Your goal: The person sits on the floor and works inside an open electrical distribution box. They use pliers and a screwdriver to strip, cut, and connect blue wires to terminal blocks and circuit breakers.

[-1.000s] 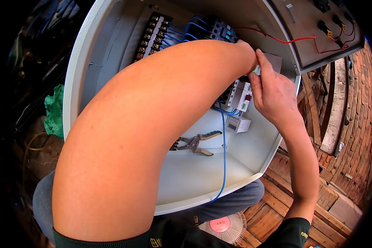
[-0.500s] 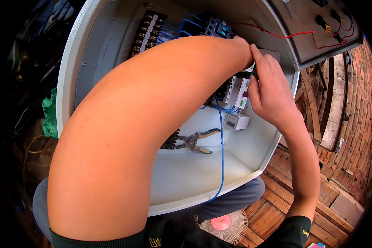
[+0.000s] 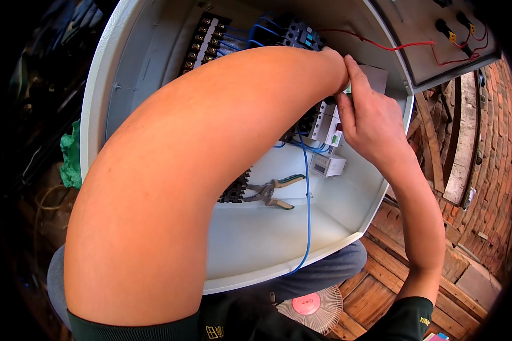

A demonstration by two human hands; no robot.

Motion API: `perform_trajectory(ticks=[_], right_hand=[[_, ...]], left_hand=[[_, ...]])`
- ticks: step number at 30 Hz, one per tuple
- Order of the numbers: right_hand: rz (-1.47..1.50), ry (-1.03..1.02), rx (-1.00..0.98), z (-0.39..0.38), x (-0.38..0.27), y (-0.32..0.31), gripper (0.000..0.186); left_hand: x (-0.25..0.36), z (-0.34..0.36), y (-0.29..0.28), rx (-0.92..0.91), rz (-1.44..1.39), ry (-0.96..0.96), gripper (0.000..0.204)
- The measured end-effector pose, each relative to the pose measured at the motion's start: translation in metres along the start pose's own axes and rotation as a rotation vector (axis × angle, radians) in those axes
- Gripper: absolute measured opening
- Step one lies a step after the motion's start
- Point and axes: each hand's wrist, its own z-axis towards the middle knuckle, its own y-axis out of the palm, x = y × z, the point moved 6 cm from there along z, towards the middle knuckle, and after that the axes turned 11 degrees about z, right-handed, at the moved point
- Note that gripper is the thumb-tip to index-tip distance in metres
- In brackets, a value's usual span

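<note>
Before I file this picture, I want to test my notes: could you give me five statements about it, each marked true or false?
1. The pliers lie inside the enclosure. True.
2. The wire hanging over the enclosure's near edge is red. False: it is a blue wire.
3. A red wire reaches the open door. True.
4. The right hand grips the pliers. False: the right hand is up beside the left hand, away from the pliers.
5. The pink-centred round fan is outside the enclosure. True.
</note>
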Motion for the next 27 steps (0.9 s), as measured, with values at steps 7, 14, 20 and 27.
perform_trajectory(ticks=[7, 14, 20, 27], right_hand=[[-0.107, -0.073, -0.075, -0.005, -0.008, -0.013, 0.038], [-0.159, 0.004, -0.213, 0.003, -0.007, -0.015, 0.023], [-0.156, 0.017, -0.177, 0.013, -0.015, -0.015, 0.025], [-0.072, 0.219, -0.225, 0.012, 0.0, -0.01, 0.03]], left_hand=[[-0.007, 0.004, -0.002, 0.01, -0.002, -0.003, 0.041], [-0.004, -0.014, -0.012, -0.057, -0.009, -0.021, 0.036], [-0.011, 0.006, 0.011, -0.174, -0.056, -0.022, 0.035], [-0.005, -0.011, -0.006, -0.055, -0.04, -0.014, 0.032]])
